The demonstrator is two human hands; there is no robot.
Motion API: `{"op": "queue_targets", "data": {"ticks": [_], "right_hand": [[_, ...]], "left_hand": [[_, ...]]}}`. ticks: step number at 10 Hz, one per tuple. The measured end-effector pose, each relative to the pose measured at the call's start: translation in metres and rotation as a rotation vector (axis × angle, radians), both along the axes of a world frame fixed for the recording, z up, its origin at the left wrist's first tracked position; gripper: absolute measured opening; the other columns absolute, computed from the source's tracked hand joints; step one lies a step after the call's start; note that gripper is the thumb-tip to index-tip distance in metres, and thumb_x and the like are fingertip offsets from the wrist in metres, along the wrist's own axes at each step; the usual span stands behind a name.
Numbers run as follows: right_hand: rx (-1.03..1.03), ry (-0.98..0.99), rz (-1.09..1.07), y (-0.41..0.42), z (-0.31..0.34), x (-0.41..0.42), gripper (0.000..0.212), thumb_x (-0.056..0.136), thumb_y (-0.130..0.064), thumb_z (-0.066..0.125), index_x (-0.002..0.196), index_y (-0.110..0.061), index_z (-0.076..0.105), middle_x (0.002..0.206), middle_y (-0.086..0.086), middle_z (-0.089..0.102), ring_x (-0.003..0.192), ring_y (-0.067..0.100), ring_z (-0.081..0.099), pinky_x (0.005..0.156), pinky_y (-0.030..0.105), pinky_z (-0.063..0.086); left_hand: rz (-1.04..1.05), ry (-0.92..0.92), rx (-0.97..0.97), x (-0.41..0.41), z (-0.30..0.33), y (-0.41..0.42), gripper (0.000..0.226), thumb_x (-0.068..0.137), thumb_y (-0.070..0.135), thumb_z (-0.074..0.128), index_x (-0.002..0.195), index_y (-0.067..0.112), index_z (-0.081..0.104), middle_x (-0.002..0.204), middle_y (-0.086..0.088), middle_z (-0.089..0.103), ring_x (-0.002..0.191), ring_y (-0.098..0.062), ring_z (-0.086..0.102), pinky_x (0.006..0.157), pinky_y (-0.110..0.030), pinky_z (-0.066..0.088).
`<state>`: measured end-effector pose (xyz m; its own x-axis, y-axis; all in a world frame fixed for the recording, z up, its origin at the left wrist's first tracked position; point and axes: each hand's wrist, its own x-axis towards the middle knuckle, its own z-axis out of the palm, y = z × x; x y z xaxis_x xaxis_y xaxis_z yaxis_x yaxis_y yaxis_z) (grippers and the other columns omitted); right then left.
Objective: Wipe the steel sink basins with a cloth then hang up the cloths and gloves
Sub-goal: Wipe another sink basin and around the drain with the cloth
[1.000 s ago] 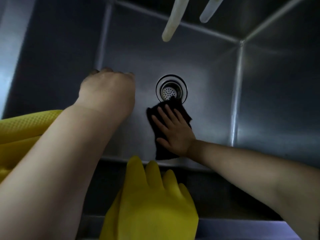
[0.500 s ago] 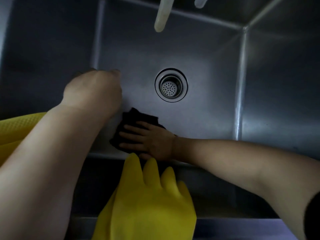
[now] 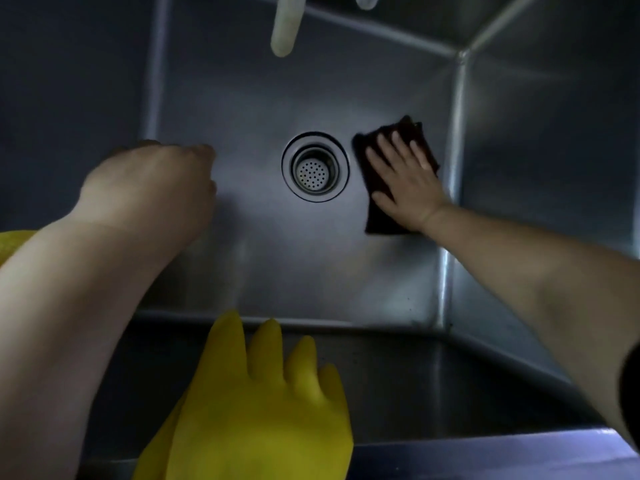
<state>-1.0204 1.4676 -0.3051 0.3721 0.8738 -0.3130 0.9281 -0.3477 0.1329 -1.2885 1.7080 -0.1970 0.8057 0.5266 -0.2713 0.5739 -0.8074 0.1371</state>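
I look down into a steel sink basin (image 3: 263, 258) with a round drain strainer (image 3: 315, 167) in its floor. My right hand (image 3: 405, 181) presses flat, fingers straight and spread, on a dark cloth (image 3: 381, 221) lying on the floor just right of the drain, close to the right wall. My left hand (image 3: 149, 181) is over the basin's left side with its back toward me, fingers loosely curled downward, nothing visible in it. A yellow rubber glove (image 3: 256, 410) hangs over the near rim, fingers pointing into the basin.
More yellow rubber (image 3: 14, 244) shows at the left edge under my left forearm. Two pale spout ends (image 3: 284, 29) hang over the back of the basin. The right wall seam (image 3: 453, 161) rises just beside the cloth.
My right hand has slid the cloth from the near left of the basin floor across to the right of the drain. My left hand has barely shifted.
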Motion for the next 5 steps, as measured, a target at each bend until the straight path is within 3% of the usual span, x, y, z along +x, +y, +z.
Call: {"op": "queue_targets", "data": {"ticks": [2,3,4,5], "right_hand": [[0.122,-0.067,-0.593,0.003,-0.007,-0.030,0.069,0.093,-0.046,0.035,0.152,-0.021,0.008,0.160,0.007,0.006,0.147,0.027,0.001,0.118,0.046,0.000],[0.179,-0.101,-0.949,0.008,-0.012,-0.083,0.069,0.094,-0.047,0.033,0.152,-0.019,0.008,0.160,0.009,0.008,0.146,0.030,0.002,0.116,0.049,-0.002],[0.213,0.001,-1.275,0.027,-0.011,-0.133,0.070,0.095,-0.048,0.033,0.152,-0.017,0.005,0.160,0.011,0.003,0.146,0.032,-0.004,0.113,0.054,-0.007],[0.235,0.129,-1.607,0.053,-0.002,-0.161,0.074,0.095,-0.051,0.034,0.152,-0.018,-0.001,0.160,0.010,-0.005,0.145,0.033,-0.011,0.111,0.059,-0.009]], "left_hand": [[0.003,0.055,-0.102,0.004,-0.003,0.001,0.031,0.081,0.032,0.044,0.111,0.025,0.047,0.103,-0.021,0.064,0.090,-0.045,0.060,0.080,-0.050,0.052],[0.001,0.057,-0.110,0.006,0.001,-0.001,0.018,0.084,0.025,0.049,0.101,0.019,0.051,0.098,-0.023,0.063,0.085,-0.043,0.060,0.076,-0.046,0.053],[0.025,0.082,-0.176,0.007,0.011,-0.005,0.004,0.087,0.020,0.046,0.091,0.018,0.045,0.094,-0.023,0.060,0.083,-0.042,0.057,0.071,-0.040,0.049],[-0.005,0.097,-0.151,0.012,0.025,-0.009,0.014,0.091,0.023,0.042,0.096,0.013,0.049,0.090,-0.019,0.061,0.081,-0.039,0.058,0.066,-0.035,0.045]]}}
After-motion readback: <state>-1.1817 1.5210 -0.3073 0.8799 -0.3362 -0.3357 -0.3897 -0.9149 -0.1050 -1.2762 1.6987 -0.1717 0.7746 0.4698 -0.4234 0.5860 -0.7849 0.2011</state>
